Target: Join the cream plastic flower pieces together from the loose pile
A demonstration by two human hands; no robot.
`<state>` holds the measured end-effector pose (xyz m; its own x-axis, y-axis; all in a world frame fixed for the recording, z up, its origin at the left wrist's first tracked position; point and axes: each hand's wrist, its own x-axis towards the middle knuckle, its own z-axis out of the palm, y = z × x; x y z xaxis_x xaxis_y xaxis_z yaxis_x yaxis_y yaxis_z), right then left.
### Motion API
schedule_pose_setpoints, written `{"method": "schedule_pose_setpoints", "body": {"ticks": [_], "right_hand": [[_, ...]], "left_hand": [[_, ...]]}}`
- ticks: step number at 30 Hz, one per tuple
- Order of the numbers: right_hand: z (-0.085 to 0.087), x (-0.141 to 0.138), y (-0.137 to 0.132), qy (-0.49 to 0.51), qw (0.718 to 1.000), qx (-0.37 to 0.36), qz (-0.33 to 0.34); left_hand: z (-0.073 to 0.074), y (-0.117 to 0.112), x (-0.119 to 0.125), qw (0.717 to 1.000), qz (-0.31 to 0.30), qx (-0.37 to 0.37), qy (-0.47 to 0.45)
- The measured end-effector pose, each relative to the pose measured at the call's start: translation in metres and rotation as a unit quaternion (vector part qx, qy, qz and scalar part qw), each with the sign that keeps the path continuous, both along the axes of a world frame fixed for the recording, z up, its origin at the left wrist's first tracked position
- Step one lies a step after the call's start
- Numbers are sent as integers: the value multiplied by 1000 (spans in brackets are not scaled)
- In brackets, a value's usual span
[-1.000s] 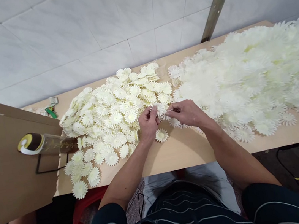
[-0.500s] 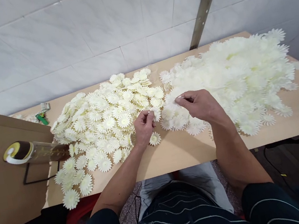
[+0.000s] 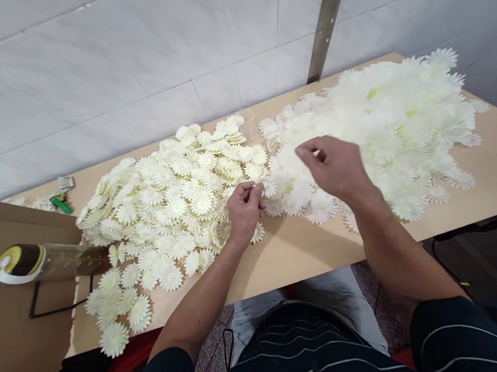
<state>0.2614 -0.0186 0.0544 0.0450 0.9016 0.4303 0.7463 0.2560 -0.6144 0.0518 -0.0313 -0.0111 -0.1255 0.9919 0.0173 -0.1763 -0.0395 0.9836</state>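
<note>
My left hand (image 3: 246, 211) is closed in a pinch on a pale artificial flower head (image 3: 269, 188), whose petals stick out past my fingertips. To the left and behind it spreads a heap of cream flower heads with toothed petals (image 3: 175, 208). My right hand (image 3: 336, 167), slightly blurred, hovers at the near side of a second, whiter heap of petal layers (image 3: 386, 123). Its thumb and forefinger come together in a pinch; whatever lies between them is too small or hidden to make out. A single flower head (image 3: 257, 233) shows just below my left hand.
Both heaps lie on a wooden table (image 3: 290, 259) against a tiled wall. A drink bottle (image 3: 57, 261) stands in a black wire holder at the left, beside a cardboard panel (image 3: 11, 260). A green item (image 3: 61, 204) lies behind it. A metal bracket (image 3: 328, 15) rises at the back.
My right hand has moved right, away from my left hand, and its fingertips have lifted off the white petals. My left hand keeps its pinch on the flower head. The view has shifted slightly.
</note>
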Motion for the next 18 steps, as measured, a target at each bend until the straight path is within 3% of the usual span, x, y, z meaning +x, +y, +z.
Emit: {"method": "schedule_pose_setpoints", "body": {"ticks": [4,7,18], "right_hand": [[-9,-43,6,19,983,-120,140],[-16,-63,12,24,968,-164,187],[-33,-72,16,52,971,-173,154]], "left_hand": [[-6,2,-9,999,36,25,16],[-8,2,-16,997,65,43,26],[-9,-3,-17,999,48,23,0]]}}
